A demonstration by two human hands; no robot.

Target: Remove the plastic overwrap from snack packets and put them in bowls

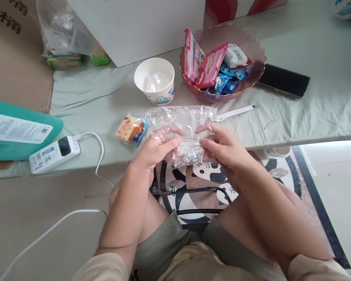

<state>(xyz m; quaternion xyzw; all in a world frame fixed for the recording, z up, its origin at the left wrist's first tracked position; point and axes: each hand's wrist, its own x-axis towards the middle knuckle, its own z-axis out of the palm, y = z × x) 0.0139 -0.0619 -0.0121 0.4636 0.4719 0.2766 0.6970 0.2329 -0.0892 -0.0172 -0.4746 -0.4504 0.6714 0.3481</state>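
Between both hands is a crumpled sheet of clear plastic film [190, 117], bunched near the table's front edge; whether it is a bag I cannot tell. My left hand [160, 146] grips its left side, thumb pressed inward. My right hand [220, 144] pinches its right side the same way. Behind the film stands a white paper cup [159, 95] with crumpled clear plastic inside. Left of my left hand lies a small wrapped snack [130, 128]. A slim white pen-like tool [236, 113] lies beyond my right hand.
A pink glass bowl [256, 50] holds several snack packets. Behind it lies a black phone [285, 81]. At left are a power strip [54, 154] with a white cord, a teal jug [23, 113] and a cardboard box [14, 58]. A white box [152, 27] stands at the back.
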